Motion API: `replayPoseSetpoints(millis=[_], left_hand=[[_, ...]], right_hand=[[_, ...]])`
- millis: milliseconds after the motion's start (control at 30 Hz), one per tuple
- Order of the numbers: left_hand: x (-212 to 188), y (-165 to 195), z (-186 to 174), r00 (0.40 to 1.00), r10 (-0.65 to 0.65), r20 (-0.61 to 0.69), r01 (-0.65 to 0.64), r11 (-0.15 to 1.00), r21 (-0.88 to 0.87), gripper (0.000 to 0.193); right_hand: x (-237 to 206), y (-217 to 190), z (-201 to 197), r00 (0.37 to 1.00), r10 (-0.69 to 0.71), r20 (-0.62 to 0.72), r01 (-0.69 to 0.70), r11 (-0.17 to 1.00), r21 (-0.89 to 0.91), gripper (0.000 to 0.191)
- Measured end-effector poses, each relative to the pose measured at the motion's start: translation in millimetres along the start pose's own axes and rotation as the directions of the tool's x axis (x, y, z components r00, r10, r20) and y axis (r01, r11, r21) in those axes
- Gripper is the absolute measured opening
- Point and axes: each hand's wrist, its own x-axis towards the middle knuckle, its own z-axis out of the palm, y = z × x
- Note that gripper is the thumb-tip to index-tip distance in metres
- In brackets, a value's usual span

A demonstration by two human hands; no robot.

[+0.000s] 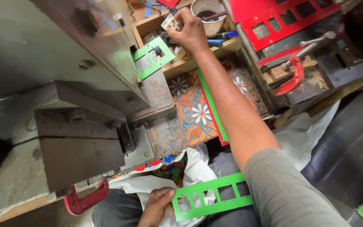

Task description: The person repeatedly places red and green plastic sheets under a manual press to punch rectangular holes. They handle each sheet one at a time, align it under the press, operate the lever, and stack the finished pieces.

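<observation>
I've got a single view here, from the head camera, looking steeply down from above the person's shoulders. It faces forward and down over the lap, with the grey press machine (64, 109) crowding the left side, very close to the lens. The right arm stretches away from me to the wooden tray (181, 63) at the far edge. The left hand (158, 206) sits at the near edge, right under the camera. No second view to compare.

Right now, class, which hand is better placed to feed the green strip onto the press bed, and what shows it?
Left. The left hand already grips the green strip below the press bed. The right hand is stretched away to the wooden tray, pinching a small white piece.
</observation>
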Motion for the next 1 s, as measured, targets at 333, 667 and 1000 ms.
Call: replayPoseSetpoints(millis=[333, 667, 1000], left_hand=[[-22, -19, 10, 0.992, 0.098, -0.077, -0.091, 0.991, 0.094, 0.035], [-61, -13, 27, 0.964, 0.265, -0.006, -0.264, 0.961, 0.080, 0.033], [-72, -8, 38, 0.963, 0.267, 0.035, -0.266, 0.963, -0.033, 0.034]], right_hand=[[-137, -111, -110, 0.903, 0.103, 0.417, -0.422, 0.398, 0.815, 0.040], [-332, -240, -172, 0.837, 0.112, 0.536, -0.505, 0.534, 0.678, 0.037], [-458, -300, -135, 0.958, -0.035, 0.285, 0.064, 0.994, -0.093, 0.037]])
